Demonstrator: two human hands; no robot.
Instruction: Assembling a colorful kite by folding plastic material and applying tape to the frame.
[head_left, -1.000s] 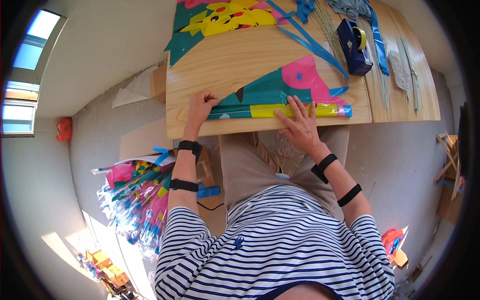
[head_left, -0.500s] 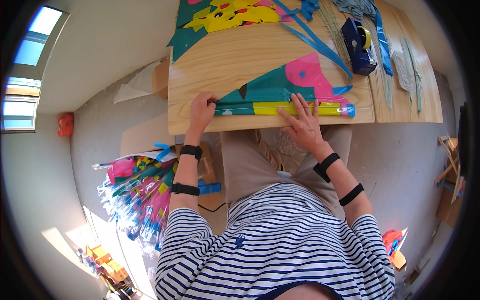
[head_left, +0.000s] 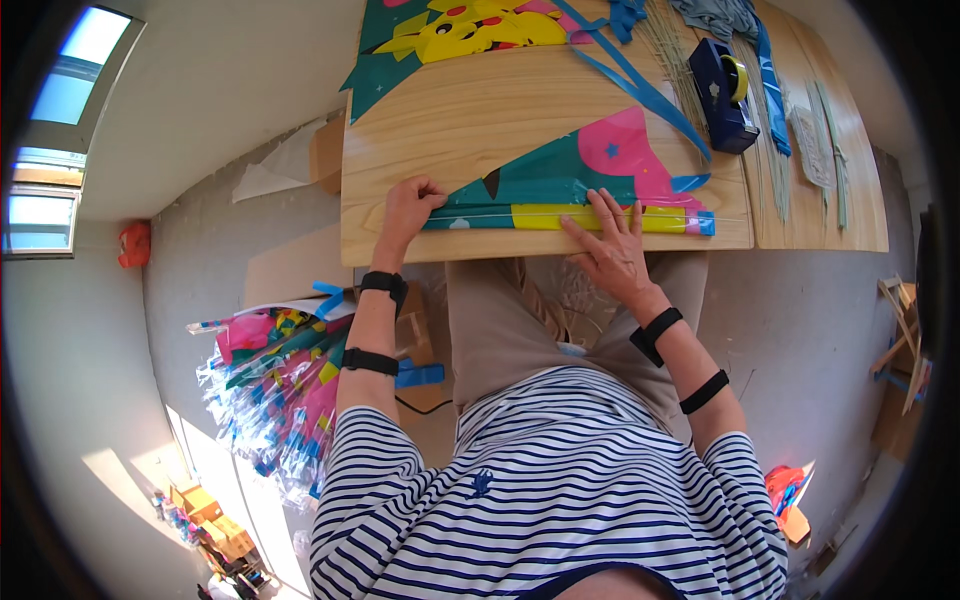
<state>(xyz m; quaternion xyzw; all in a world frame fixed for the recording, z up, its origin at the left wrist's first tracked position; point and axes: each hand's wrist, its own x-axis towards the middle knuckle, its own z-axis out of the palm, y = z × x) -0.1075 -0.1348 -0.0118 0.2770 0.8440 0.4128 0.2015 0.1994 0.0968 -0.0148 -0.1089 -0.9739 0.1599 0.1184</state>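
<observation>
A folded plastic kite sheet (head_left: pixel 560 165) in green, pink and yellow lies near the table's front edge. Along its near side runs a narrow folded strip with a thin pale rod (head_left: pixel 475 216) on it. At the sheet's left tip, my left hand (head_left: pixel 411 208) is closed in a pinch on its edge; the fingertips partly hide what they grip. My right hand (head_left: pixel 615 245) lies on the yellow part of the strip, its fingers spread and flat, pressing it down.
Another printed sheet (head_left: pixel 480 35) with a yellow cartoon figure lies at the far left of the table (head_left: pixel 450 120). A dark blue tape dispenser (head_left: pixel 722 100), blue ribbon (head_left: pixel 650 95) and thin rods (head_left: pixel 770 190) are at the right. A pile of bagged kites (head_left: pixel 275 400) sits at lower left.
My left hand has shifted slightly away from me at the sheet's left tip. My right hand stays spread on the strip, and the sheet looks much the same.
</observation>
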